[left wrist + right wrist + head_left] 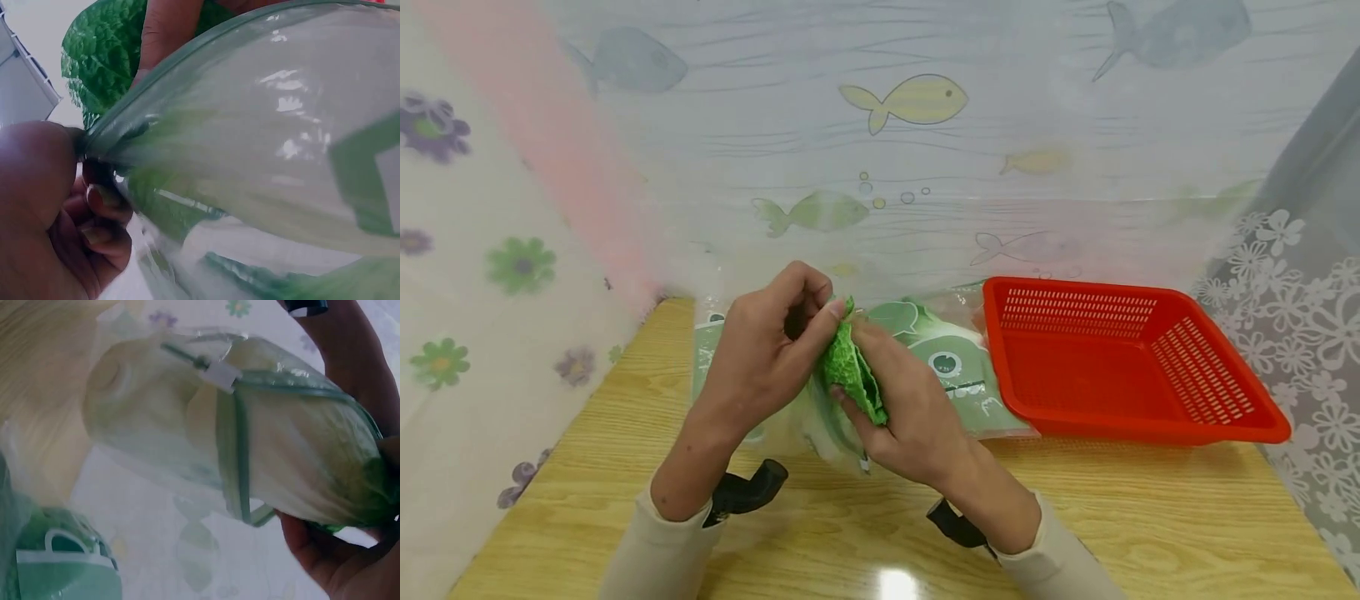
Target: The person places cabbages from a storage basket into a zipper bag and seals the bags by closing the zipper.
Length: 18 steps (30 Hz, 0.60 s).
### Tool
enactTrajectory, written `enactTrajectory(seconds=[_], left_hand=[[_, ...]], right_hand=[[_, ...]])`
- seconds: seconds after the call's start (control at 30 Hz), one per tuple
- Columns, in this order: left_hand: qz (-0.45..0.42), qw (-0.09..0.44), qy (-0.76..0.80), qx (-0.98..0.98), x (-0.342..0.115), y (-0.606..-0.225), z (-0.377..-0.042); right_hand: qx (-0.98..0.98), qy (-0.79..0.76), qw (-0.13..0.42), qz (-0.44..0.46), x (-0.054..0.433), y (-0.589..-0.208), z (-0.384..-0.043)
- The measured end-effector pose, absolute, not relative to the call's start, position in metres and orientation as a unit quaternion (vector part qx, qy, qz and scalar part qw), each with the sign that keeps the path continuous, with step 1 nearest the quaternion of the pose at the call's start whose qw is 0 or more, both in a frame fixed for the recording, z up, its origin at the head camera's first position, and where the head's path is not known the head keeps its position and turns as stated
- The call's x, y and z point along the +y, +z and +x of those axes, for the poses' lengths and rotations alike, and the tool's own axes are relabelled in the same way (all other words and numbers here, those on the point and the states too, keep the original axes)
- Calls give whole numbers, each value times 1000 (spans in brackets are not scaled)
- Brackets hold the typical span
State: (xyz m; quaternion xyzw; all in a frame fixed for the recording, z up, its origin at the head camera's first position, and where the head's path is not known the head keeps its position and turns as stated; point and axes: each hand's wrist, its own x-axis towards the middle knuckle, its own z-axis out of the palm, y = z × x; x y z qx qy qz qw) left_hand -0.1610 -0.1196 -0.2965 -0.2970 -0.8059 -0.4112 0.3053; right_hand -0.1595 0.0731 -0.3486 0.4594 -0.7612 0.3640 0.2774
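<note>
Both hands are engaged; at the left hand [763,350], I observe thumb and finger pinching the rim of the clear zip bag [290,69], the other fingers curled inward; at the right hand [917,408], I observe thumb and fingers gripping the leafy end of the cabbage [848,367]. The cabbage is located between the two hands, above the table [820,542]; its pale base lies within the bag, its leafy end projects past the rim, and the slider [220,375] sits on the rim beside the cabbage. I judge the work to be at a midway state; I cannot tell the direction of travel; if insertion is in progress, seating of the leafy end and closure remain; if removal, withdrawal of the base remains. Beyond the right hand, a printed bag [973,375] with leafy greens inside lies on the table; I cannot tell which bag carries the print behind the left hand; just beside the printed bag stands the red basket [1150,432]; the fish-patterned curtain [925,100] closes off the rear.
</note>
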Motion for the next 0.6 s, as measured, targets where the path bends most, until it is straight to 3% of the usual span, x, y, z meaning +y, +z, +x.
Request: enactTrajectory(seconds=[0.13,0.27,0.5,0.6], left_hand=[[-290,304,-414,-807,-118,-296,-161],[-318,315,-400,-800,-118,-297,-164],[-321,327,-405,-791,-118,-298,-168],[-282,319,-416,-803,-118,-298,-168]], right_hand=[[-775,307,304,461,77,-347,-160],[-795,291,297,442,80,-345,-158],[-812,375,204,398,85,-338,-156],[-790,415,208,401,85,-339,-159]])
